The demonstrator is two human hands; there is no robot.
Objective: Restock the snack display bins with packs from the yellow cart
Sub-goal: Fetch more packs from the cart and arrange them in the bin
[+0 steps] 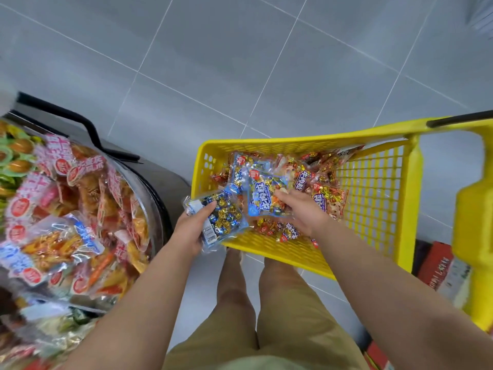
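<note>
Over the yellow cart basket (266,145): pick-up step in hand. Left hand (190,231) was curled round a blue-and-gold candy pack (224,217) at the basket's near-left corner; right hand (301,212) gripped a second blue-labelled pack (264,198) atop the pile inside. Next move, judged: lift both clear of the rim, carry left to the heaped round display bin (153,198). A barcode (210,237) showed on the left pack; the label characters were too blurred to read

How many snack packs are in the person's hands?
2: a clear pack of blue-and-gold sweets in the left hand at the yellow plastic cart's rim; a blue-labelled clear pack in the right hand inside it. Hands may hide more.
</note>
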